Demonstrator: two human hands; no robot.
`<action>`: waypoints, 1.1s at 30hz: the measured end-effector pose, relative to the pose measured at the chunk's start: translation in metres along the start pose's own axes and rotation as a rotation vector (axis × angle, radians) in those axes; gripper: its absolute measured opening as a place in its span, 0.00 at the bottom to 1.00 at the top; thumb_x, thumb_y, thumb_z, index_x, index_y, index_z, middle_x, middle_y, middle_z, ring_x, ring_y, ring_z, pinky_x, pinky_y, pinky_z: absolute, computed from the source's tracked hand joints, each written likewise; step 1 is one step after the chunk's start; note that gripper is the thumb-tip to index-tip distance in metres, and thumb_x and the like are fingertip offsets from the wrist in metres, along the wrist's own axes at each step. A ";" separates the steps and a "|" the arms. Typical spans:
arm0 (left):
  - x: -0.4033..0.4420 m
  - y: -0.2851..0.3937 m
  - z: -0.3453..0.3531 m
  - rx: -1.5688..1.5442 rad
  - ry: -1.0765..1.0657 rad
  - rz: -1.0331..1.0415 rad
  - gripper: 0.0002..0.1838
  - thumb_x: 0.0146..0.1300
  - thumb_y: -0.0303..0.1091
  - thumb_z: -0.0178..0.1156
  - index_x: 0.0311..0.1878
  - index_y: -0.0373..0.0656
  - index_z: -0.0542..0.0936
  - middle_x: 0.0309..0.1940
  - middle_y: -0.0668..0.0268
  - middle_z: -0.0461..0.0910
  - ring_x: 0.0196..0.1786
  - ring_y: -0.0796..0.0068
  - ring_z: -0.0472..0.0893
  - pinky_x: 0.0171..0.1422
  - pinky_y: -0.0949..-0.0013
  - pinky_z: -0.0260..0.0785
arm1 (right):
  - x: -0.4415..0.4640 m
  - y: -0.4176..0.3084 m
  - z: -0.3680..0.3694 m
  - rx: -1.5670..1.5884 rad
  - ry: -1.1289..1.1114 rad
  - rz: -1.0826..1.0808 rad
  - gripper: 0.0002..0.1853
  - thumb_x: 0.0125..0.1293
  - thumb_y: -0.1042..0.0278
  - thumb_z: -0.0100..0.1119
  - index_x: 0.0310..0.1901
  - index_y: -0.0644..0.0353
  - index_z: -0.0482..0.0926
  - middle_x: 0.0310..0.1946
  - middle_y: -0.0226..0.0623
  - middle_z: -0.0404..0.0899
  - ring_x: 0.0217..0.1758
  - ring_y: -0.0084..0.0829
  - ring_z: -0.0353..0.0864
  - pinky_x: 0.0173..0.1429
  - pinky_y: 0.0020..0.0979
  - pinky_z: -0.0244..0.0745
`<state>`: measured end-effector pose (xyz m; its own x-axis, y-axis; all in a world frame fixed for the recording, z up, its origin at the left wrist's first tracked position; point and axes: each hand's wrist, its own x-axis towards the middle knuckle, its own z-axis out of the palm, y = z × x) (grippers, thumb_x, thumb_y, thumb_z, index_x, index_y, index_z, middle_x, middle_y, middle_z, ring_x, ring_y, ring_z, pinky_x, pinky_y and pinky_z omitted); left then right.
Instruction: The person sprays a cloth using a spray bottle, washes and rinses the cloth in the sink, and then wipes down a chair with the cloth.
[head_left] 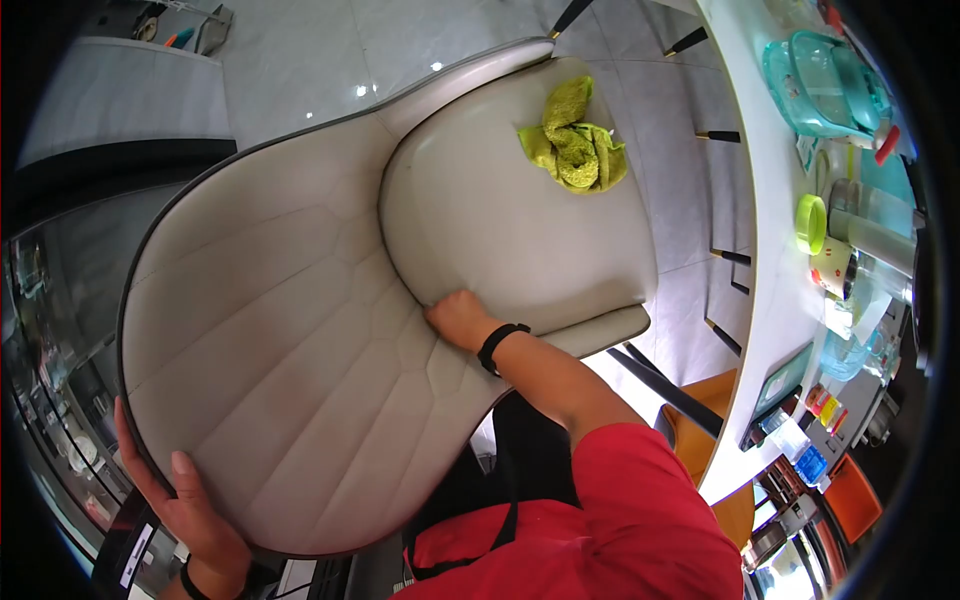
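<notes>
A beige padded chair (290, 290) with a quilted back and dark piping fills the middle of the view. My left hand (195, 500) grips the outer edge of the chair back at the lower left, thumb on the padding and fingers along the rim. Near the crease between seat and back, my right hand (462, 320) is closed, its fingertips at the gap; whatever it may hold is hidden. A crumpled yellow-green cloth (575, 140) lies on the far part of the seat, away from both hands.
A white table (765, 300) on the right bears teal containers (825, 85), a green ring (811, 224), a cup and bottles. Black chair legs stand beneath it. An orange chair (700, 420) is at the lower right. Glass shelving (60, 380) is at the left.
</notes>
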<state>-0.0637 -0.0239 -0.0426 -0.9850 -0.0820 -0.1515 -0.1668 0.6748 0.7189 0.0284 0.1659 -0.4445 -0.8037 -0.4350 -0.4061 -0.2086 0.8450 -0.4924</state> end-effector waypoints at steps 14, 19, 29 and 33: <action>-0.001 0.001 0.004 -0.003 0.048 -0.007 0.33 0.70 0.40 0.51 0.76 0.44 0.55 0.71 0.57 0.60 0.71 0.64 0.63 0.75 0.62 0.53 | -0.009 -0.006 -0.015 -0.127 -0.182 -0.131 0.09 0.59 0.69 0.56 0.37 0.54 0.85 0.31 0.37 0.85 0.37 0.40 0.87 0.34 0.40 0.80; -0.001 0.004 0.003 0.061 0.030 -0.003 0.34 0.71 0.44 0.51 0.76 0.44 0.54 0.73 0.57 0.57 0.73 0.63 0.60 0.76 0.60 0.50 | 0.006 -0.010 -0.014 -0.056 -0.117 0.040 0.07 0.55 0.71 0.59 0.31 0.54 0.87 0.30 0.37 0.86 0.37 0.40 0.87 0.34 0.39 0.80; 0.000 0.001 0.002 0.111 0.042 0.017 0.34 0.71 0.43 0.50 0.76 0.42 0.53 0.72 0.56 0.57 0.72 0.63 0.60 0.76 0.60 0.49 | -0.001 0.021 -0.027 0.078 -0.195 -0.087 0.08 0.56 0.71 0.60 0.35 0.58 0.86 0.30 0.39 0.85 0.35 0.37 0.86 0.36 0.35 0.79; 0.002 -0.003 -0.001 0.045 0.023 0.015 0.33 0.72 0.41 0.49 0.76 0.43 0.54 0.73 0.56 0.57 0.72 0.63 0.62 0.75 0.61 0.52 | -0.051 0.064 -0.084 1.228 -0.385 0.032 0.11 0.65 0.62 0.61 0.39 0.60 0.84 0.33 0.32 0.83 0.34 0.25 0.81 0.42 0.29 0.77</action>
<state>-0.0649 -0.0267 -0.0447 -0.9882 -0.0879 -0.1254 -0.1506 0.7084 0.6896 0.0092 0.2684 -0.3906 -0.5440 -0.6550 -0.5244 0.6198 0.1076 -0.7774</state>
